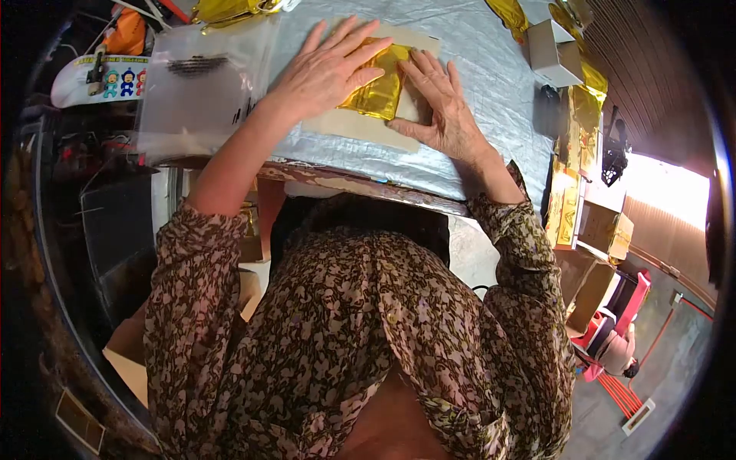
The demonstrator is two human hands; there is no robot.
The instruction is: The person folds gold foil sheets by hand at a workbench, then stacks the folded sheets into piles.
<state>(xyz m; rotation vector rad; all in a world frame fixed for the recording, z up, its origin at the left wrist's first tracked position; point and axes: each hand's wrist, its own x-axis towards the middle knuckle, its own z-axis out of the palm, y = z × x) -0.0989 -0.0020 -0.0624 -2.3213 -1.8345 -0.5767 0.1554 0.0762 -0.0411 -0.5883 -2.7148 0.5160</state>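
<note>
A shiny gold foil sheet (381,95) lies on a beige board (360,129) on the silvery covered table (491,84). My left hand (328,73) rests palm down over the foil's left part, with its fingers spread. At the foil's right edge lies my right hand (441,103), its fingers apart and its thumb stretched toward the foil's lower corner. Both hands hide parts of the foil and the board. Neither hand is wrapped round anything.
Clear plastic sheets (195,92) lie at the table's left. Gold material (230,9) is at the top left. An open white box (553,54) stands at the right, near stacked gold boxes (566,203). Another person (617,351) is far off at the lower right.
</note>
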